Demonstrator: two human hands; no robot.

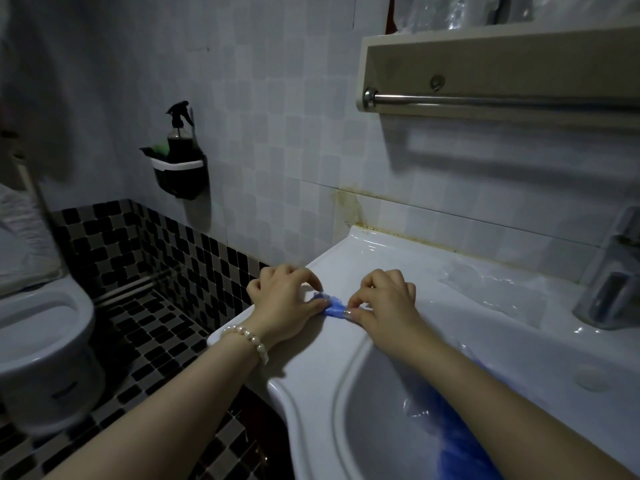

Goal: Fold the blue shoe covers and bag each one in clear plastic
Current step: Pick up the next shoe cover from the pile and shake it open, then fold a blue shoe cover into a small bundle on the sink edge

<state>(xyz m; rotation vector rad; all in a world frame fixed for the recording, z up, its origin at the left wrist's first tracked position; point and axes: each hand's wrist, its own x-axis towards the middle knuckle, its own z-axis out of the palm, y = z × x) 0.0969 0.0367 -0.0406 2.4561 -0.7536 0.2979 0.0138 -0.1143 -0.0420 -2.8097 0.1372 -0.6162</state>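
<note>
White sink (346,271) along the right, with a deep bowl at the bottom. White toilet (45,327) at the left, over black and grey floor tiles. Pale shelf (485,60) with a metal bar high on the wall at the right. Shiny tap (609,289) at the far right of the sink. Blue pile (460,441) down in the bowl, partly hidden under the right arm. Clear plastic (491,292) flat on the sink top, between the hands and the tap. Black holder (180,174) on the wall with a spray bottle (180,133) in it. Left hand (287,299) on the sink edge, fingers bent, pressing down on one end. Right hand (384,299) just beside it, thumb and finger pinching the other end. Pearl bracelet (249,337) on the left wrist. Small blue cover (332,306) squeezed between both hands, flat on the sink top near the front edge.
</note>
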